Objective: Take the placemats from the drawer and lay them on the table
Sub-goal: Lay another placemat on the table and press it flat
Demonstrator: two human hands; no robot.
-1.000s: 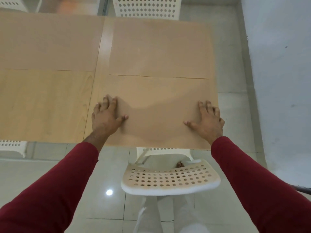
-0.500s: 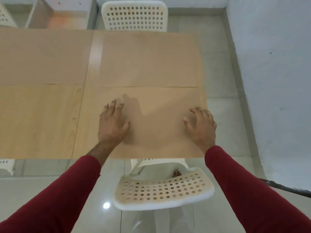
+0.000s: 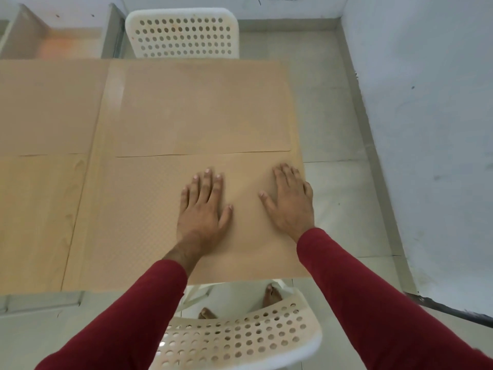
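A tan textured placemat lies flat on the near right part of the wooden table. My left hand rests flat on its middle with straight fingers. My right hand presses flat near the mat's right edge. A second tan placemat lies just beyond it, their edges meeting. Another placemat covers the far left of the table. The drawer is out of view.
A white perforated chair stands at the table's far side. Another white chair is tucked close below me, at the near edge. A pale wall runs along the right. Tiled floor surrounds the table.
My left hand slid rightward across the near placemat toward its middle. The right hand stayed near the right edge and its fingers flattened. The view shifted back, showing more of the far chair.
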